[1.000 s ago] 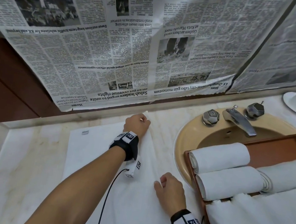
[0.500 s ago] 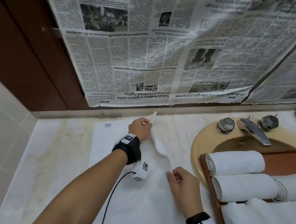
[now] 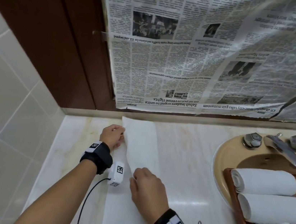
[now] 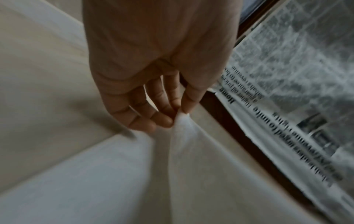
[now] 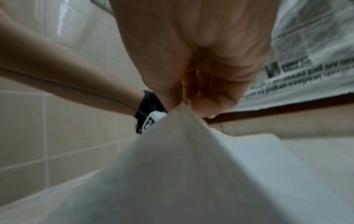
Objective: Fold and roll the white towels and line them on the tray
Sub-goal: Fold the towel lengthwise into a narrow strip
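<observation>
Two rolled towels point(image 3: 264, 181) point(image 3: 271, 209), soft white cylinders, lie side by side on one brown wooden tray point(image 3: 234, 196) at 3 o'clock, across the round beige sink point(image 3: 226, 154). One flat white towel point(image 3: 138, 148) covers the pale marble desk point(image 3: 185, 150) in the centre. The left hand point(image 3: 112, 137) grip pinches its far edge at 11 o'clock; the right hand point(image 3: 147, 188) grip pinches the near part, lifting thin cloth.
</observation>
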### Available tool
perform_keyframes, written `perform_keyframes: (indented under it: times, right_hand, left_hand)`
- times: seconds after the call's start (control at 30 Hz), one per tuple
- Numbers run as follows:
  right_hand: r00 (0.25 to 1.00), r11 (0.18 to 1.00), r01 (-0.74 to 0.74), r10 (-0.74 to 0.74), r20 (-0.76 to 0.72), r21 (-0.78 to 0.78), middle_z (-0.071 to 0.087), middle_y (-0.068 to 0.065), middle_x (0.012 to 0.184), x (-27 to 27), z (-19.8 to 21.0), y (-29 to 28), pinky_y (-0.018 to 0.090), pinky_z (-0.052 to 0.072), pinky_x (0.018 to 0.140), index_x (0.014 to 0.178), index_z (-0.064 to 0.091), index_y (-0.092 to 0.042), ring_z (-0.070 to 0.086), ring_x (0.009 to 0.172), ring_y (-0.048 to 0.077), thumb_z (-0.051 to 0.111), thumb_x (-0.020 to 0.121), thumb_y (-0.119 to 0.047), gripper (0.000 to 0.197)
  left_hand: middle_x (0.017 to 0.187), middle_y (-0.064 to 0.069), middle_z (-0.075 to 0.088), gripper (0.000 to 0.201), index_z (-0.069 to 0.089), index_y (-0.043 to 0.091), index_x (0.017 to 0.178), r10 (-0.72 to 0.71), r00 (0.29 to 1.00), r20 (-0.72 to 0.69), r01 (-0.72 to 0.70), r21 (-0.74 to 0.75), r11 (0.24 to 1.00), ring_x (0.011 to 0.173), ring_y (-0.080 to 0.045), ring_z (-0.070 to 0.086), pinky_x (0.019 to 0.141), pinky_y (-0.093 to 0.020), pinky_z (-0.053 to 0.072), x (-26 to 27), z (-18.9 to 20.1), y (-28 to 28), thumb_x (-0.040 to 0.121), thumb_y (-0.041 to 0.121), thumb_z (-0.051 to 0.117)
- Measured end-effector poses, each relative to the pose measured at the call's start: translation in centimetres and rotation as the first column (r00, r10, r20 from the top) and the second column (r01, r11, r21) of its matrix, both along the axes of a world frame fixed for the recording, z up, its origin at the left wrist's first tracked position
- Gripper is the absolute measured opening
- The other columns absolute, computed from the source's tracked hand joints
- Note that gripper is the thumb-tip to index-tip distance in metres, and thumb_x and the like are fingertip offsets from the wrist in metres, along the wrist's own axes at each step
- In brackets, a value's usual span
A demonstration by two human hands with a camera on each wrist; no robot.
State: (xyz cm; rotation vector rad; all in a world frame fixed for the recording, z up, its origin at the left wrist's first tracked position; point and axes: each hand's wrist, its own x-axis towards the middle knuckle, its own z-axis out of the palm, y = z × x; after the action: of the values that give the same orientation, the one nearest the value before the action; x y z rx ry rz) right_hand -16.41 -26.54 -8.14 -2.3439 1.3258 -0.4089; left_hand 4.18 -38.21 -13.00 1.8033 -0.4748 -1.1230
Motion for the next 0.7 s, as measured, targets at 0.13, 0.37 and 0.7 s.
perform_keyframes:
  times: [0.13, 0.37, 0.7]
  right_hand:
    - [0.996, 0.988, -0.055, 0.064, -0.057, 0.145, 0.056, 0.005, 0.096, 2.2, -2.7, 0.5, 0.035, 0.038, 0.061, 0.099, 0.055, -0.012, 0.059, 0.079, 0.029, 0.043, 0.1, -0.026, 0.018]
    - [0.995, 0.952, -0.059, 0.08, -0.057, 0.3, 0.055, 0.0, 0.098, 3.2, -5.1, 0.9, 0.032, 0.038, 0.069, 0.099, 0.052, -0.015, 0.045, 0.08, 0.017, 0.04, 0.101, -0.032, 0.021]
    - [0.999, 0.927, -0.047, 0.054, -0.007, 0.372, 0.056, -0.006, 0.104, 2.2, -6.4, 1.0, 0.029, 0.044, 0.077, 0.112, 0.056, -0.019, 0.055, 0.094, 0.015, 0.045, 0.098, -0.043, 0.03]
  left_hand:
    - [0.079, -0.005, 0.073, 0.009, 0.073, 0.018, 0.086, -0.027, 0.972, 0.233, 0.003, 0.105, 0.994, 0.072, -0.025, 0.067, 0.072, -0.039, 0.06, 2.3, -1.7, 0.8, 0.086, 0.023, 0.065]
    - [0.084, -0.004, 0.074, 0.024, 0.072, 0.018, 0.089, -0.123, 0.933, 0.339, 0.075, 0.15, 0.986, 0.078, -0.024, 0.07, 0.077, -0.029, 0.055, 3.0, -2.1, 1.5, 0.09, 0.041, 0.065]
    - [0.104, -0.01, 0.067, 0.032, 0.059, 0.004, 0.117, -0.199, 0.82, 0.537, 0.115, 0.187, 0.976, 0.105, -0.029, 0.06, 0.083, -0.028, 0.042, 2.3, -1.7, 2.4, 0.094, 0.027, 0.062]
